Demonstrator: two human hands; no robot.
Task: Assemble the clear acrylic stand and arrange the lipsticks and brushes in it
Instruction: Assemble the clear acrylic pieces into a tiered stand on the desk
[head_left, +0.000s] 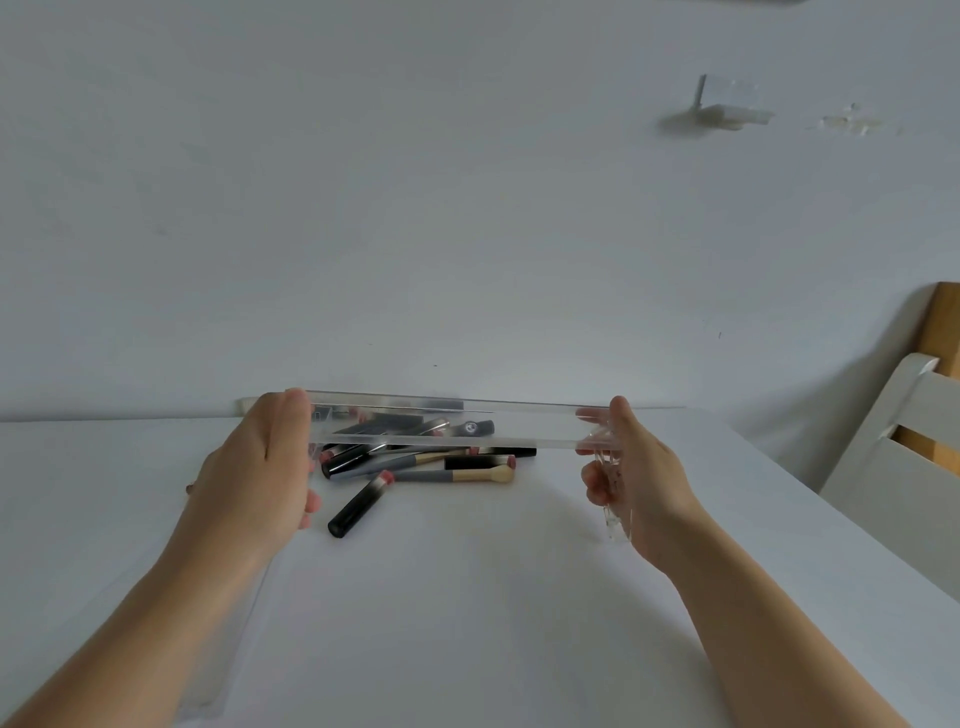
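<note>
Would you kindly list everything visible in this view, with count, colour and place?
Acrylic panel: one, clear, held level above the pile between both hands.
Acrylic side piece: one, clear, under the right hand.
Lipsticks: several, black with pink ends, piled on the table; exact count unclear.
Brushes: at least two, grey and gold handles, in the pile.
Table: one, white.
Chair: one, white and wood, far right.
Wall bracket: one, white, upper right wall.
Left hand: grips the panel's left end.
Right hand: grips its right end.
</note>
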